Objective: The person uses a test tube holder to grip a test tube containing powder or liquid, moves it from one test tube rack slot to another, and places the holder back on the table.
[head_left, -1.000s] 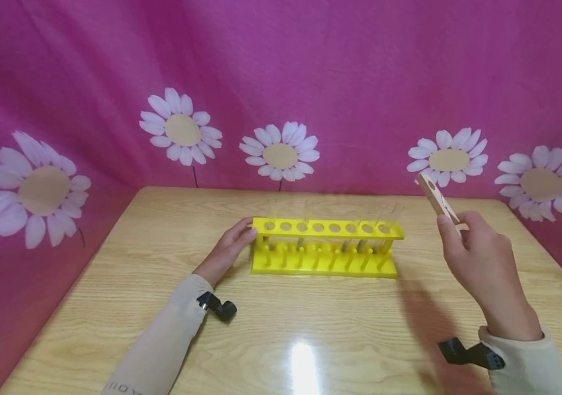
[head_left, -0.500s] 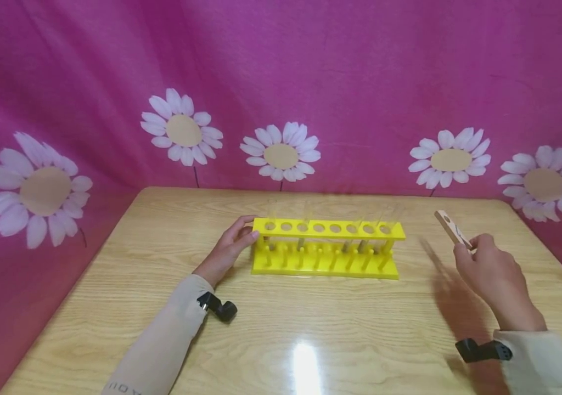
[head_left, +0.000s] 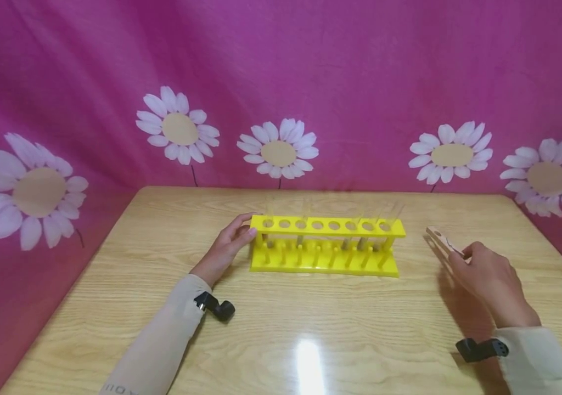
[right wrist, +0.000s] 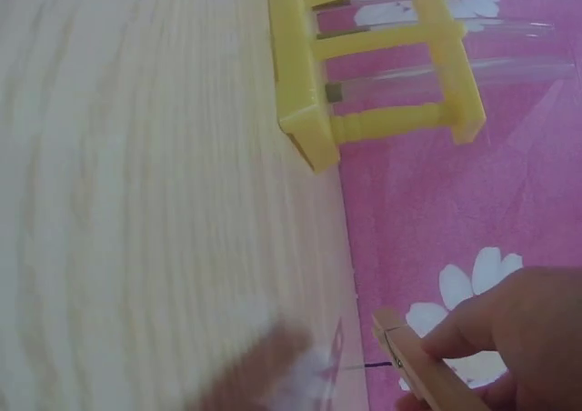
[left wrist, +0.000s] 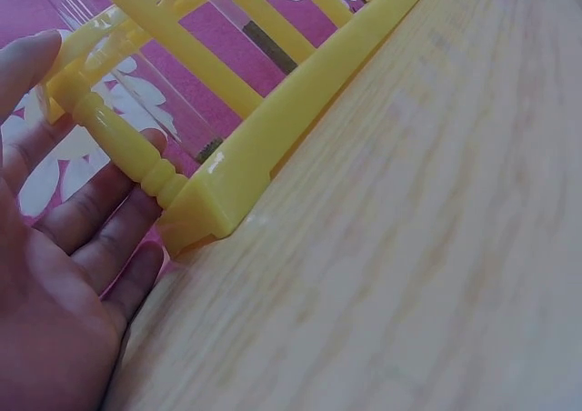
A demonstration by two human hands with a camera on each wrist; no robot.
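A yellow test tube rack (head_left: 324, 269) stands upright on the table. Several clear test tubes (head_left: 305, 209) are in its holes, with dark matter at their bottoms. At the rack's left end, my left hand (head_left: 224, 247) holds it: in the left wrist view the thumb (left wrist: 27, 65) lies at the top bar and the fingers are behind the end post (left wrist: 118, 143). To the right of the rack, apart from it, my right hand (head_left: 488, 280) pinches a wooden test tube clamp (head_left: 441, 239). The clamp points up and left, low over the table; its rear end is hidden by the hand.
The wooden table (head_left: 241, 340) reaches back to a magenta cloth (head_left: 360, 71) with printed white daisies, which hangs behind and at both sides. A row of yellow pegs (head_left: 317, 258) runs along the rack's front. Both wrists carry small black cameras (head_left: 481, 349).
My right hand has come down toward the table and a little to the right with the clamp, which now lies flatter. The left hand and the rack have stayed in place.
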